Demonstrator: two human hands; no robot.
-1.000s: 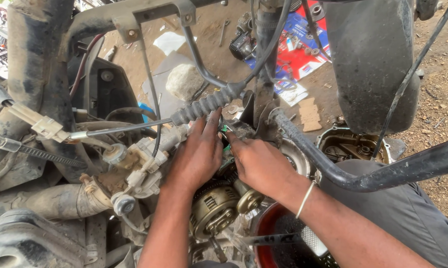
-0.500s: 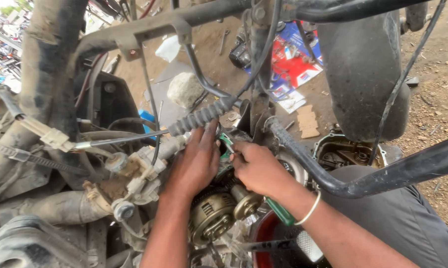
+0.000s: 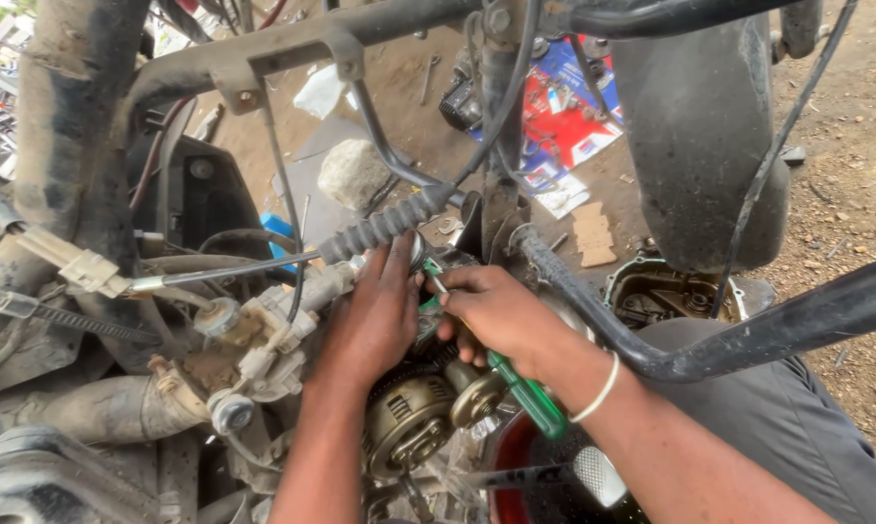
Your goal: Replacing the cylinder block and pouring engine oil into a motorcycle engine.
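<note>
My left hand lies flat against the engine parts just below a black ribbed cable boot, fingers pointing up toward a small metal piece. My right hand grips a green-handled screwdriver; its handle sticks out down and to the right past my wrist, which wears a white bangle. The tip is hidden between my two hands. Below the hands sits a round metal clutch assembly with a smaller gear beside it.
Black frame tubes cross in front of my right arm. A carburettor and cables lie at left. An open engine cover rests on dirt ground at right, near a rock and red-blue paper packaging.
The green screwdriver handle has come into view in my right hand. Both hands have stayed at the same spot on the engine while the view moved closer.
</note>
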